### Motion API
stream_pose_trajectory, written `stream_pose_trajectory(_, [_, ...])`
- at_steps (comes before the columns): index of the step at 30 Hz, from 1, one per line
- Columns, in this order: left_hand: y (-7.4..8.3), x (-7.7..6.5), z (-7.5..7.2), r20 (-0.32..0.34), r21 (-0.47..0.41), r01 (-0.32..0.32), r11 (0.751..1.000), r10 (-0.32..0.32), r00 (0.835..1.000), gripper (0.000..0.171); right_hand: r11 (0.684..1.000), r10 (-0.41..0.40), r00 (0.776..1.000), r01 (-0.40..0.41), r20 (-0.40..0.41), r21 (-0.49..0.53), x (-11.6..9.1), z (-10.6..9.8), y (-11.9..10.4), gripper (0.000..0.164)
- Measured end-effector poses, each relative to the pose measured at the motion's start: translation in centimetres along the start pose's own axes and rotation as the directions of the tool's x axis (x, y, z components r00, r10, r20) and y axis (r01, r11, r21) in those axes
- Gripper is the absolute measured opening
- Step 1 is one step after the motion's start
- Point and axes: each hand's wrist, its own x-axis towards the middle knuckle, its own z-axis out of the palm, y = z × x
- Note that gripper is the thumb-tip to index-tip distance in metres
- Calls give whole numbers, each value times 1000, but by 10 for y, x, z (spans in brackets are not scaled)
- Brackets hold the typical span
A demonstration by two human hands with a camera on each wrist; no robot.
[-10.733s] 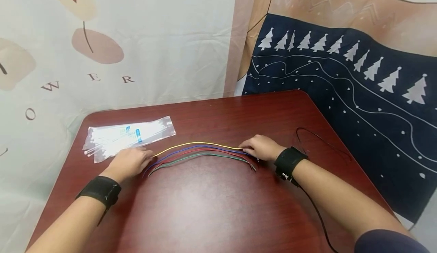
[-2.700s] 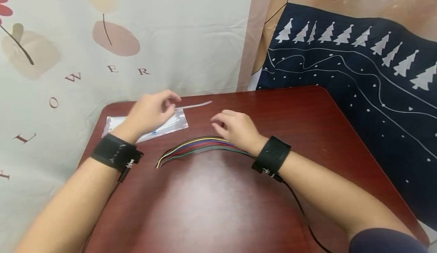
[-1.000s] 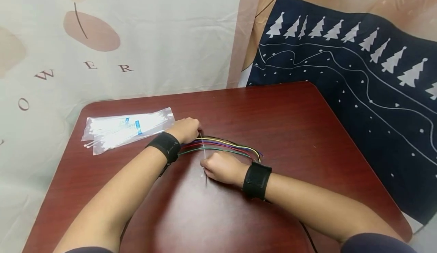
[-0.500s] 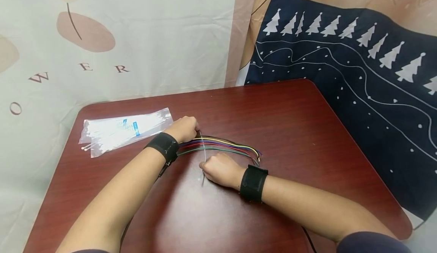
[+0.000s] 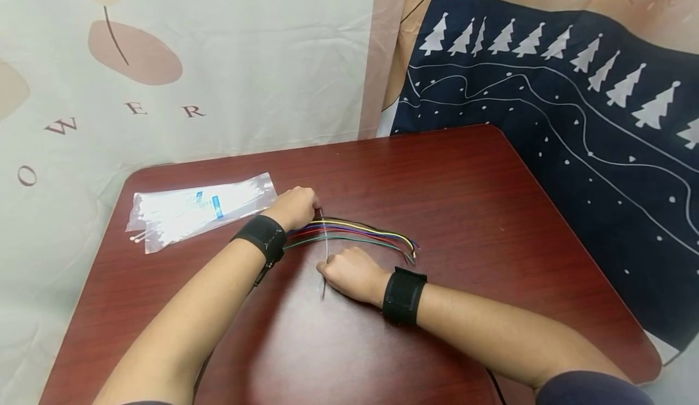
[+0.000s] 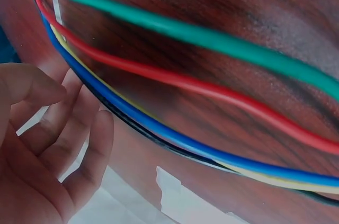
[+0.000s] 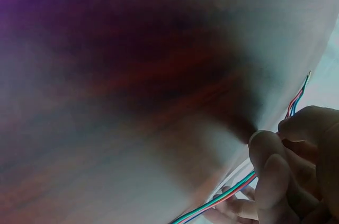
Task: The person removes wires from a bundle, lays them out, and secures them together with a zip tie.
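A bundle of black, yellow, blue, red and green wires point(image 5: 360, 232) lies in a shallow arc on the table. Across it runs a thin white cable tie point(image 5: 326, 242), its narrow end jutting toward the near side. My left hand point(image 5: 297, 206) is at the far side of the wires, fingers curled at the tie's far end. In the left wrist view, thumb and fingertips point(image 6: 101, 121) bend close beside the blue and black wires point(image 6: 137, 118). On the near side, my right hand point(image 5: 355, 272) pinches the tie between thumb and index finger. The wires' left ends are hidden behind my left hand and wrist.
Clear plastic bags point(image 5: 202, 211) full of white cable ties lie at the back left of the reddish-brown table point(image 5: 437, 180). Both wrists wear black straps point(image 5: 404, 296). Printed curtains point(image 5: 262, 59) hang behind the table's back and right edges.
Earlier both hands were at the ends of the wires; later the left hand lifted a tie from beside the bags. Now the tie crosses the wires. Over the last second the hands have barely moved.
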Motion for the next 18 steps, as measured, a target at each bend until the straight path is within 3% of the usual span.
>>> stream_pose_trajectory(6, [48,-43,-46,23,-12,-3,1000,4,1000,38,1000,0,1000,0,-12,2,-1,1,-1,20])
stream_pose_trajectory(8, [56,-52,-54,19,-5,-15,1000,15,1000,37,1000,2,1000,-2,-9,4,-1,0,-1,19])
stream_pose_trajectory(13, [56,-53,-52,-11,-2,-39,999,39,999,36,1000,7,1000,-7,-2,5,-1,0,-1,20])
stream_pose_trajectory(18, [38,-35,-34,-38,-22,-43,999,42,998,34,1000,23,1000,-23,-1,-3,-1,0,-1,22])
